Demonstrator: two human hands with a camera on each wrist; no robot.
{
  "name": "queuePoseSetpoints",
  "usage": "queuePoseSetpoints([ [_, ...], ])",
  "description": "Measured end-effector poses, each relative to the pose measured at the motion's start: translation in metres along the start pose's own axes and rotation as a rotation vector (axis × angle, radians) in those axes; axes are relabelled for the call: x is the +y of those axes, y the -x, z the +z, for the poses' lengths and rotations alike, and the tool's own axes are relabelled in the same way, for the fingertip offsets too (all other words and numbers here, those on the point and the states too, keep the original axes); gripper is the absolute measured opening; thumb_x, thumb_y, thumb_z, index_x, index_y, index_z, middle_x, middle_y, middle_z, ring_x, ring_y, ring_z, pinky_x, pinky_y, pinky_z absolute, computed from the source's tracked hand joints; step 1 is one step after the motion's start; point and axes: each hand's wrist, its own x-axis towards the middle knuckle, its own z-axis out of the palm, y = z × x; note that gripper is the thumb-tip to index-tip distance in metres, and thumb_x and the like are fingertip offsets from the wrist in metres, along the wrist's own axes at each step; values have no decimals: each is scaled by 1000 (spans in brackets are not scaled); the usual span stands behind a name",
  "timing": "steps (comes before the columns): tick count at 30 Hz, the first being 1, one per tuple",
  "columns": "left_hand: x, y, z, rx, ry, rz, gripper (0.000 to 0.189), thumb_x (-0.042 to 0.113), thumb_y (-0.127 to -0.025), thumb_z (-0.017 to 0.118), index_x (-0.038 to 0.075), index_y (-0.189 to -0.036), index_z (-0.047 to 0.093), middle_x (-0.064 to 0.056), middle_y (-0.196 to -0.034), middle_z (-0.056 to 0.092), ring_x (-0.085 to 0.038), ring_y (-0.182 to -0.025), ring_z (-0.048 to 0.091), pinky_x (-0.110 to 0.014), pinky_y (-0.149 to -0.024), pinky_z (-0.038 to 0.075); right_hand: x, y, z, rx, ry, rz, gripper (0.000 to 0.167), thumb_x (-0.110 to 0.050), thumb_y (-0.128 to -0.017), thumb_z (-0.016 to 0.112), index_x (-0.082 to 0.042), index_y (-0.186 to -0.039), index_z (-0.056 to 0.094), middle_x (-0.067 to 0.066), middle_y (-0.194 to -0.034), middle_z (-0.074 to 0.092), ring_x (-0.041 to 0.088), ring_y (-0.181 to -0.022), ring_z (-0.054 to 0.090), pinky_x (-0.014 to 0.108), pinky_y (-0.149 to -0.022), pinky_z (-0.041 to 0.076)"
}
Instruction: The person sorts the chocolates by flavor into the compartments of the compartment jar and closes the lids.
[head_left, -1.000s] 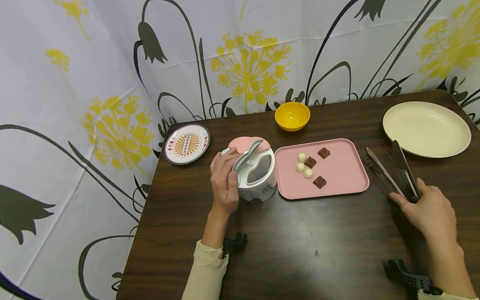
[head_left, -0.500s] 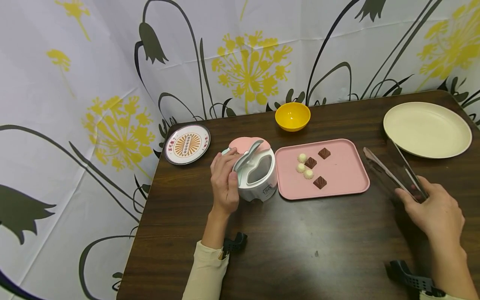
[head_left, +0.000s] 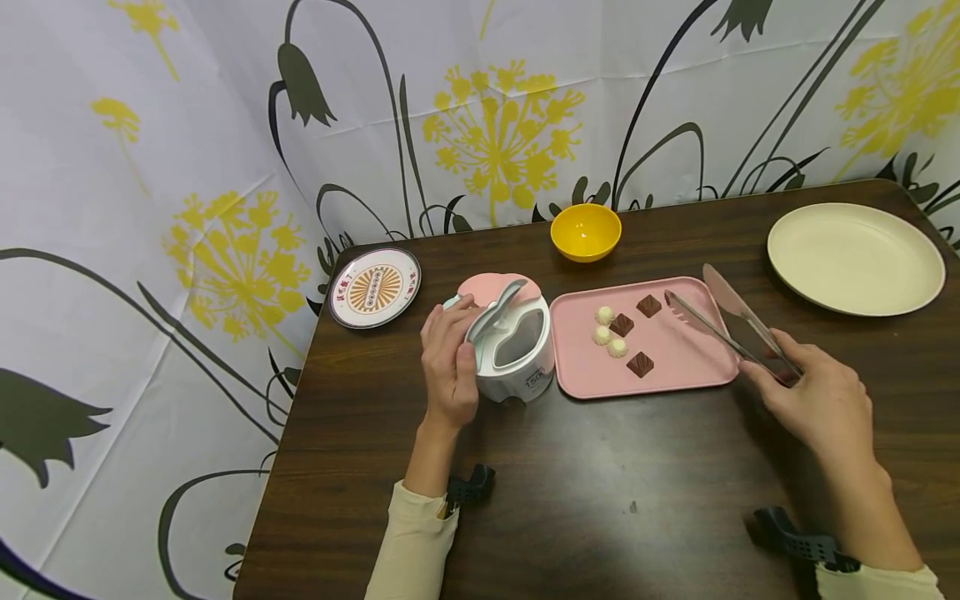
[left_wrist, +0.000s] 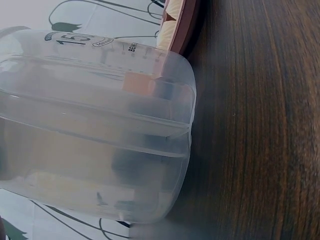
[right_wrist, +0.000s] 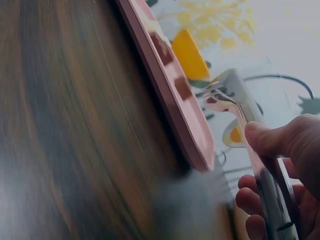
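My right hand [head_left: 819, 398] is clamped on the rear of the metal tongs [head_left: 726, 292], thumb against one arm and fingers curled about the other; an uneven squeeze could, I judge, make the forked tip and the flat blade miss each other. Those tips stand apart over the right end of the pink tray [head_left: 675, 364], the forked one near the closest chocolate square [head_left: 648, 306]; coming in too low might catch the rim or nudge that piece away. The other two squares lie close to three white round sweets [head_left: 617, 347], so a wide bite there could take two at once or knock one aside. My right wrist slants in from the lower right, the hand behind the tongs pointing them forward and leftward. My left hand [head_left: 448, 362] grips the lidded container [head_left: 517, 379] at its top, thumb by the raised grey flap [head_left: 495, 313]; if that hold loosens, the flap could drop and cover the opening. The container stands upright on the surface [head_left: 600, 500] just beside the tray, so a shove might disturb both.
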Motion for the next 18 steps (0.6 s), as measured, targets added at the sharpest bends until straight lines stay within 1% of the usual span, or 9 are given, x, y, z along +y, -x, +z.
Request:
queuePoseSetpoints([
  [3, 0, 0, 0, 0, 3, -1, 44, 27, -95, 35, 4, -108, 70, -11, -108, 67, -34, -118, 58, -57, -108, 21, -7, -4, 6, -8, -4, -49, 64, -43, -87, 71, -9, -138, 56, 21, -102, 67, 43, -84, 59, 63, -66, 38],
  [5, 1, 0, -1, -3, 0, -2, 44, 28, -96, 35, 4, -108, 70, -11, -109, 67, -34, -118, 58, -57, -108, 21, -11, -7, 10, -12, -5, -83, 63, -42, -86, 73, -9, -136, 58, 18, -93, 68, 40, -77, 60, 60, -60, 39],
  [8, 2, -2, -2, -8, -3, 0, 45, 29, -97, 34, 4, -108, 70, -10, -110, 67, -33, -118, 58, -57, -108, 22, -15, -13, 15, -3, -7, -133, 60, -39, -84, 75, -7, -132, 61, 13, -80, 66, 34, -66, 57, 55, -53, 39],
  [10, 2, -3, -2, -10, 0, 3, 46, 30, -97, 34, 4, -108, 70, -10, -110, 68, -33, -118, 58, -57, -108, 22, -17, -16, 17, -1, -7, -157, 59, -37, -83, 77, -5, -130, 62, 12, -75, 63, 33, -63, 55, 54, -51, 38],
  [13, 2, -3, -2, -9, 5, 7, 45, 30, -97, 35, 4, -108, 70, -9, -110, 68, -33, -118, 58, -57, -108, 21, -20, -20, 20, -12, -3, -170, 59, -36, -83, 77, -4, -130, 62, 10, -72, 60, 32, -62, 52, 50, -51, 36],
  [15, 2, -3, -1, -8, 6, 8, 45, 30, -97, 35, 4, -108, 71, -9, -110, 68, -33, -119, 58, -57, -108, 21, -21, -21, 20, -30, 4, -162, 59, -37, -83, 76, -5, -131, 62, 9, -71, 60, 32, -62, 51, 48, -51, 36],
  [18, 2, -3, -2, -8, 5, 8, 45, 30, -97, 35, 4, -108, 71, -9, -110, 68, -32, -119, 58, -57, -108, 21, -24, -23, 21, -53, 14, -143, 59, -39, -85, 74, -8, -133, 61, 11, -75, 63, 34, -66, 53, 48, -54, 37],
])
